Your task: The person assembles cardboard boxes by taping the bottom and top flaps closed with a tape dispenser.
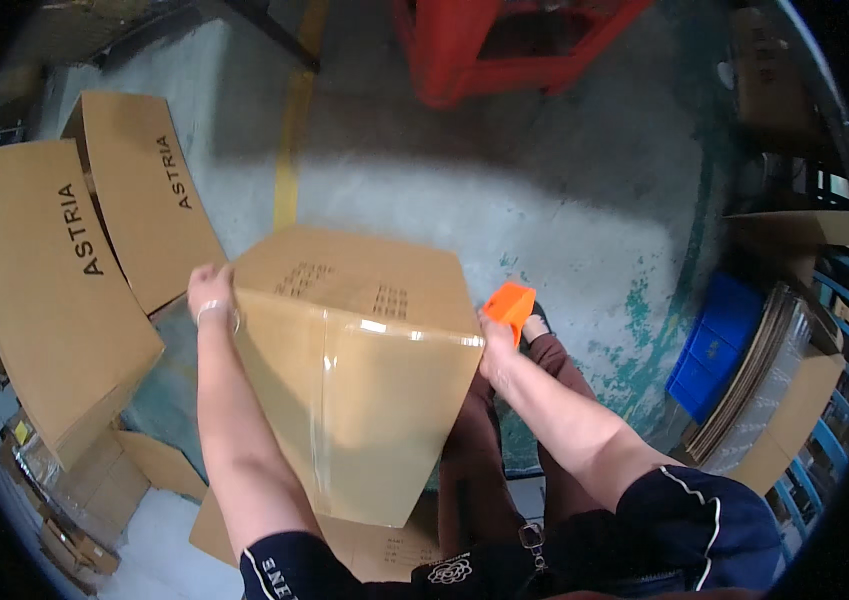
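A large closed cardboard box is tilted in front of my legs, with strips of clear tape down its near face and along its upper edge. My left hand grips the box's upper left corner, fingers bent over the edge. At the upper right corner, my right hand is closed around an orange tape dispenser and lies against the box's side. The palm hides part of the dispenser. Under the box's lower edge, more brown cardboard shows.
Two large cardboard boxes stand at the left. A red plastic stool is on the floor ahead. At the right are a blue plastic crate and a stack of flattened cardboard. A yellow line runs along the floor.
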A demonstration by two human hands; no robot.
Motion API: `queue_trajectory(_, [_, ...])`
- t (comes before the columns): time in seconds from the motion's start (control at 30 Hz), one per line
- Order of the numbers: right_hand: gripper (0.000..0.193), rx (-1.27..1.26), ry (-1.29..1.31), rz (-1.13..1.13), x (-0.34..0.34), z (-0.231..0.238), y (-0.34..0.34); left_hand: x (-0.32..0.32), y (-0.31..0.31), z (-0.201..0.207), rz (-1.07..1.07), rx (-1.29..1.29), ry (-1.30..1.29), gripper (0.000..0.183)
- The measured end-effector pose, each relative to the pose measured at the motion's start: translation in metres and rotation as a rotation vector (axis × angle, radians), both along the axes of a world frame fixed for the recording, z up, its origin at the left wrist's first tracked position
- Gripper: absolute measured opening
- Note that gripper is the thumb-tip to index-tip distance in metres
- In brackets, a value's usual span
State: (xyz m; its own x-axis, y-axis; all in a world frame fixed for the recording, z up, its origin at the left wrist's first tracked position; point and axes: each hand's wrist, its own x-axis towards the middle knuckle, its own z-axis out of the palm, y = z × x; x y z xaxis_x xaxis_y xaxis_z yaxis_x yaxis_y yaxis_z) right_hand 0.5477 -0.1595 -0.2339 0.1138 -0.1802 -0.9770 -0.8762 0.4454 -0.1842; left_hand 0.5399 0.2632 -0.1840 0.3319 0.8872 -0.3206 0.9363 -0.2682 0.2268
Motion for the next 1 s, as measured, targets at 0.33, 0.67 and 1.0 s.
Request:
queue_trajectory(0.33, [0.063,0.112,0.039,0.589,-0.061,0.264,-0.035,-0.226,-0.091,0.375,0.202,0.169,-0.177,0.034])
queue_trajectory(0.67, [0.051,0.176,-0.725,1.374,-0.06,0.366,-0.066,-0.264,-0.289,0.542,0.836,0.063,-0.418,0.084])
queue_trajectory(1.0, [0.04,0.456,-0.76,1.619,-0.064,0.329,-0.116,-0.309,-0.392,0.459,1.383,-0.065,-0.799,0.076])
